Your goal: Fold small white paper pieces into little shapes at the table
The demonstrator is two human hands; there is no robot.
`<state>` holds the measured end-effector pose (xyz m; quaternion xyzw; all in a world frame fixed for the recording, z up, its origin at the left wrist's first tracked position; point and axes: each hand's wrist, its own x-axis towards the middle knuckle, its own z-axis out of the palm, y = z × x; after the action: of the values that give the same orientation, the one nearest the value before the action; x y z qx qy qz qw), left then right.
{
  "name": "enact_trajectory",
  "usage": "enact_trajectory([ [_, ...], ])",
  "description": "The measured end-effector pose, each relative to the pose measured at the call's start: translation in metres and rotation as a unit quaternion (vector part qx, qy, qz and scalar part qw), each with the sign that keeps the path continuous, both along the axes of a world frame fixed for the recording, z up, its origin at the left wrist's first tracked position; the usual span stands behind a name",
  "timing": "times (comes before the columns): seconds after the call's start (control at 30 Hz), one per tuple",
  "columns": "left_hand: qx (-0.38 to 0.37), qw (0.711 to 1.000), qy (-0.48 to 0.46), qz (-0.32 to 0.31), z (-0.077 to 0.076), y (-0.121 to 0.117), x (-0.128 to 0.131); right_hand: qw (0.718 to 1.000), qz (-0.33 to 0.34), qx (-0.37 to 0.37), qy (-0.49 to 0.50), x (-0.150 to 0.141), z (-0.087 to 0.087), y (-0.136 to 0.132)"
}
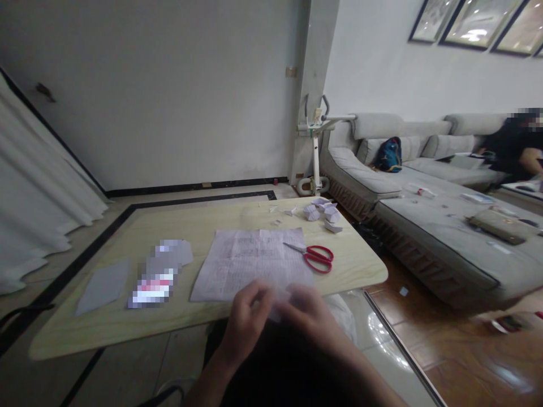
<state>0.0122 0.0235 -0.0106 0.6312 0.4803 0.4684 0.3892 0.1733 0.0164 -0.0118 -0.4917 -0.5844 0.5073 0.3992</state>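
A small white piece of paper (pixel 276 310) sits between my two hands at the table's near edge, blurred by motion. My left hand (pixel 251 310) is closed, thumb and fingers pinching it from the left. From the right my right hand (pixel 309 311) closes on the same piece, its fingers partly smeared. Just beyond them a large creased sheet with writing (pixel 250 260) lies on the table. Red-handled scissors (pixel 319 259) rest at its right side, with the blades over the sheet.
On the pale wooden table (pixel 352 265), folded paper pieces (pixel 322 210) are gathered at the far right. A blank sheet (pixel 104 286) and a pixelated item (pixel 158 277) lie at left. A sofa (pixel 403 203) stands to the right, with a person (pixel 517 144) at its far end.
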Motion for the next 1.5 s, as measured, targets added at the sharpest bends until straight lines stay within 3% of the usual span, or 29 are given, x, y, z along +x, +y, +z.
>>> enact_trajectory([
  [0.23, -0.005, 0.996, -0.025, 0.085, 0.003, -0.001, 0.006, 0.997, 0.052, 0.045, -0.025, -0.005, -0.005, 0.002],
  [0.43, -0.004, 0.991, -0.045, 0.124, 0.003, 0.000, 0.007, 0.996, -0.001, 0.093, -0.019, -0.005, -0.005, -0.001],
  [0.6, -0.010, 0.991, -0.057, 0.119, 0.003, 0.001, 0.006, 0.998, 0.003, 0.054, -0.013, -0.007, -0.004, 0.001],
  [0.8, -0.028, 0.991, -0.059, 0.115, 0.000, 0.001, 0.004, 0.995, 0.005, 0.100, -0.015, -0.005, 0.002, 0.000],
  [1.1, -0.011, 0.991, -0.049, 0.125, -0.003, 0.001, 0.004, 0.998, 0.032, 0.056, -0.010, -0.006, 0.002, 0.003],
  [1.2, -0.028, 0.994, -0.040, 0.101, -0.003, 0.000, 0.004, 0.998, 0.005, 0.067, 0.005, -0.005, 0.003, 0.003],
  [1.33, -0.069, 0.997, -0.008, 0.024, -0.003, -0.003, 0.003, 0.998, -0.015, 0.048, 0.025, -0.002, -0.001, 0.005],
  [1.5, -0.052, 0.999, 0.015, -0.002, 0.000, -0.005, 0.004, 0.998, -0.043, 0.052, 0.012, 0.001, -0.006, 0.010],
])
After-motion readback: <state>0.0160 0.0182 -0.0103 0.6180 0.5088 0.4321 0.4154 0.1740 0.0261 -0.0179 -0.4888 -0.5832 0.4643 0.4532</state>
